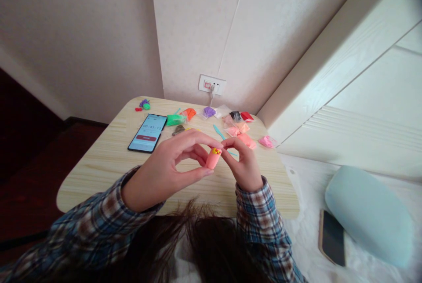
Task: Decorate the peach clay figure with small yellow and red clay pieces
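Fingers of the left hand are clamping a pink clay cylinder; the right hand's are meeting beside its yellow-dotted end. Oversqueezing could be denting it.

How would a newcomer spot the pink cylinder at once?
Find the pale wood-grain table, then the left hand over it. Pinched in that hand is a small pink cylinder, with the right hand close to its top. Unlike the pink packets behind it, it is hand-held, with yellow-and-red bits on its upper end.
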A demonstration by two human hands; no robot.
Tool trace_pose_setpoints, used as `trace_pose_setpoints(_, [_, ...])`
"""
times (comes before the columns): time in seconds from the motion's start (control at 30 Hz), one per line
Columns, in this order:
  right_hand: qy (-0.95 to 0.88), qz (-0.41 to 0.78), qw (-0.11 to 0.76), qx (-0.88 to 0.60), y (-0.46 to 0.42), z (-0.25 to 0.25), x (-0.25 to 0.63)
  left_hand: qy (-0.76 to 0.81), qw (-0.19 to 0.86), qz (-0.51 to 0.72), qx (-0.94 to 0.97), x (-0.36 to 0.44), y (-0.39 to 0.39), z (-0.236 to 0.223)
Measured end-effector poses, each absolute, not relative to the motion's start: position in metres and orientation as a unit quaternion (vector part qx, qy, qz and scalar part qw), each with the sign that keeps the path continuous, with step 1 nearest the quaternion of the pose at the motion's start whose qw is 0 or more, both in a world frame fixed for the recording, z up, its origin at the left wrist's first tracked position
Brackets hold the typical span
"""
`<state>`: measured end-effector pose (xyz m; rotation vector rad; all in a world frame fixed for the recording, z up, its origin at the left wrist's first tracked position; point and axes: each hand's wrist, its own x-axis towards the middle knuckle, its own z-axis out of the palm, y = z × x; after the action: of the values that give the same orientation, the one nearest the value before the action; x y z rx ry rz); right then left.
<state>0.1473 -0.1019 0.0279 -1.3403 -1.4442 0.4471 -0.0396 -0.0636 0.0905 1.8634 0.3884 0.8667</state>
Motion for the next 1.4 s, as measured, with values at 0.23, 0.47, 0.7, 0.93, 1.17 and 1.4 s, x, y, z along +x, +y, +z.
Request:
trace_pose_setpoints(0.23, [-0.584,0.232,0.629,-0.458,-0.131,0.065,0.122,0.154,0.505,0.367,0.766,-0.040,-0.070,0.095])
trace_pose_setpoints(0.47, [-0.582,0.184,0.664,-0.433,-0.142,0.075,0.108,0.156,0.506,0.373,0.762,-0.039,-0.074,0.097])
trace_pose_setpoints(0.7, [-0.588,0.153,0.675,-0.420,-0.143,0.072,0.106,0.164,0.499,0.369,0.767,-0.038,-0.076,0.095])
trace_pose_setpoints(0.93, [-0.585,0.163,0.673,-0.423,-0.143,0.073,0.107,0.172,0.398,0.386,0.815,-0.038,-0.079,0.098])
trace_pose_setpoints(1.17, [-0.594,0.176,0.660,-0.424,-0.144,0.076,0.108,0.173,0.336,0.388,0.841,-0.037,-0.079,0.100])
trace_pose_setpoints(1.4, [-0.588,0.169,0.662,-0.432,-0.144,0.074,0.107,0.173,0.354,0.382,0.836,-0.036,-0.080,0.099])
